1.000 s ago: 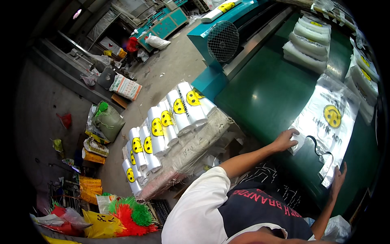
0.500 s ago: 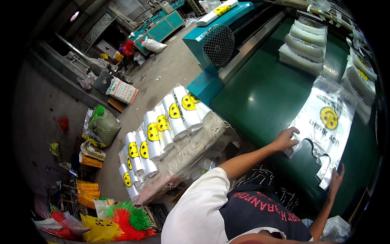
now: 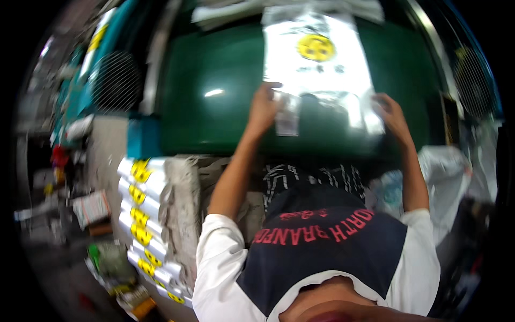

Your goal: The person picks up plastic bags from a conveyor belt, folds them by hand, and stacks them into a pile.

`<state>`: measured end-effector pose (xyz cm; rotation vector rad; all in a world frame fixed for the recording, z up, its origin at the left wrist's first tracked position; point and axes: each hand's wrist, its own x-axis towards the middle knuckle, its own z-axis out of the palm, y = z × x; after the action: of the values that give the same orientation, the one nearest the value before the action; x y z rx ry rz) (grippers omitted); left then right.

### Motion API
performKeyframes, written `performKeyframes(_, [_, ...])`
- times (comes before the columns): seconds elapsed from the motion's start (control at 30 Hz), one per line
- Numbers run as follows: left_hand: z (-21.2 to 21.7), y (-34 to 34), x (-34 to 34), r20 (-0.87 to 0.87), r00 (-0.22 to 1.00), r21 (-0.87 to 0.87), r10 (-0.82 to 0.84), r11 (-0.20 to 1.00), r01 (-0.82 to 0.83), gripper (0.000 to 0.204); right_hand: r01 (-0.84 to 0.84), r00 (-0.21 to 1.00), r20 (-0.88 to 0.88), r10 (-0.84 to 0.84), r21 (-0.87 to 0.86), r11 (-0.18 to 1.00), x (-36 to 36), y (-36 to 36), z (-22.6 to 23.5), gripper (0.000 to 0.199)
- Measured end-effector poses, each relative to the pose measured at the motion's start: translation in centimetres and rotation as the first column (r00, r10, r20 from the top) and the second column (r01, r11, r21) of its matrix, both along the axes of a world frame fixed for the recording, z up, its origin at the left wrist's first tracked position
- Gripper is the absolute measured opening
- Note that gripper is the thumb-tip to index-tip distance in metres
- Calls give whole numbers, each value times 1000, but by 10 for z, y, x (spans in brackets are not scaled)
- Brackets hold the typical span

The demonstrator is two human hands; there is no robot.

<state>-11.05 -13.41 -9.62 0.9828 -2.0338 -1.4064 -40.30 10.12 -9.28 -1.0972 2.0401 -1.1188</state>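
Observation:
A flat white plastic carrier bag (image 3: 292, 59) lies on the green tabletop (image 3: 214, 121), its yellow smiley face upside down to me. Its two handles point toward me with a cut-out gap between them; whether it is one bag or a thin stack I cannot tell. At its left edge, where one handle begins, my left hand (image 3: 263, 110) is closed on the plastic. My right hand (image 3: 394, 115) has its fingers closed at the edge of the other handle. Both hands are slightly blurred.
More white bags (image 3: 228, 15) lie across the table's far side. Left of me, several rolled bags with yellow faces (image 3: 140, 217) rest on a wrapped block (image 3: 183, 206). Round fan grilles stand at left (image 3: 115, 80) and right (image 3: 472, 80). A clear plastic sack (image 3: 442, 177) sits near my right arm.
My view has swung right, so the table now lies straight ahead. The bag stays between my hands, which now sit at either side of its handles.

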Motion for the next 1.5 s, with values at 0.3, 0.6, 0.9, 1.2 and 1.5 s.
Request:
performKeyframes(0.3, [2, -14, -133, 68, 924, 437, -375, 844, 310, 41, -96, 817, 569, 94, -27, 995, 5, -97, 29, 54])
performKeyframes(0.6, [-9, 16, -113, 518, 791, -631, -326, 479, 610, 75, -311, 310, -847, 432, 339, 888, -15, -67, 14, 51])
performKeyframes(0.9, [20, -25, -154, 550, 697, -385, -459, 602, 700, 27, -298, 758, -537, 370, 219, 929, -58, -102, 10, 41])
performKeyframes(1.2, [32, -60, -161, 597, 752, -544, -279, 547, 636, 67, -214, 887, -325, 328, 340, 916, -93, -155, 6, 53])
performKeyframes(1.5, [35, -64, -157, 704, 667, -428, -246, 602, 674, 72, -523, 88, -843, 531, 415, 745, -37, -132, 50, 23])
